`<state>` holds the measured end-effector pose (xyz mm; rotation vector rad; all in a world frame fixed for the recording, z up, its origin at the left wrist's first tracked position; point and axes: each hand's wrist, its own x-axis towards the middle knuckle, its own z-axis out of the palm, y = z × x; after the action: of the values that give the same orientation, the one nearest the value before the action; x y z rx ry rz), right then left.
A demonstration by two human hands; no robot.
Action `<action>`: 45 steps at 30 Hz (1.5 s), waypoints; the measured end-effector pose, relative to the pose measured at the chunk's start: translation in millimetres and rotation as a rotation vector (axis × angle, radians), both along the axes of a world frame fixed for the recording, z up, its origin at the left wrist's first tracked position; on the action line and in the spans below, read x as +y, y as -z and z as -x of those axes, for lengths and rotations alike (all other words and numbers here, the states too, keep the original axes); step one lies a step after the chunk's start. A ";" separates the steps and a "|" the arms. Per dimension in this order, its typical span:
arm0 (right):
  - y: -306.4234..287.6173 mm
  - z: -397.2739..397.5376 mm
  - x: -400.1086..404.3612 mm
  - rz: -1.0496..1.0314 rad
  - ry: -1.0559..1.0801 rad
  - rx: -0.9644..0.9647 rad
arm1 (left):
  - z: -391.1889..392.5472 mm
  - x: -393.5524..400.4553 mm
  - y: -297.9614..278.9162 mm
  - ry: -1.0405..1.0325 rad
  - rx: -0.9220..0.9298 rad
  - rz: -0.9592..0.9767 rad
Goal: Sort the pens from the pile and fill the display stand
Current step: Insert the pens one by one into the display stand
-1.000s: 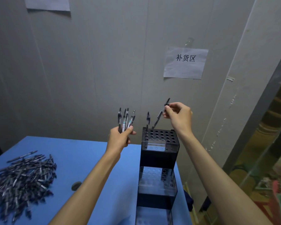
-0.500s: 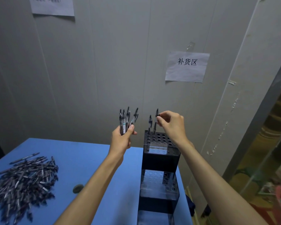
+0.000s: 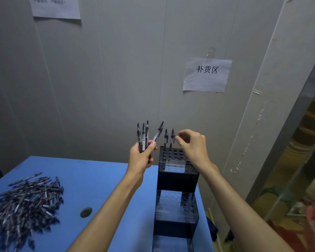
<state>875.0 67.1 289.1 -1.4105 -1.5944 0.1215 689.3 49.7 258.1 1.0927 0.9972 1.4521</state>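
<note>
A black, stepped display stand (image 3: 178,179) with rows of holes stands at the right edge of the blue table (image 3: 91,180). Two dark pens (image 3: 169,138) stand upright in holes at the back left of its top tier. My right hand (image 3: 191,145) hovers just right of the second pen's top with thumb and forefinger loosely curled; I cannot tell whether they touch it. Left of the stand, my left hand (image 3: 141,157) grips a bunch of several pens (image 3: 145,137), fanned out and pointing up. The pile of pens (image 3: 24,202) lies at the table's left.
A small dark round disc (image 3: 86,212) lies on the table between the pile and my left forearm. The grey wall close behind carries a paper sign (image 3: 206,75). The table's right edge drops off just beyond the stand. The stand's lower tiers (image 3: 175,210) show open holes.
My right hand has lowered a pen into a back hole of the top tier beside the first one and then drawn slightly to the right. The left hand keeps its bunch.
</note>
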 end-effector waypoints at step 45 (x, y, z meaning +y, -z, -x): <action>-12.1 -16.5 12.7 -0.033 -0.079 0.165 | 6.9 4.1 -2.2 -0.048 0.093 -0.026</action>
<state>891.5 79.8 301.2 -1.2794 -1.5090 0.2506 682.4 53.8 260.3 1.1713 1.0792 1.4673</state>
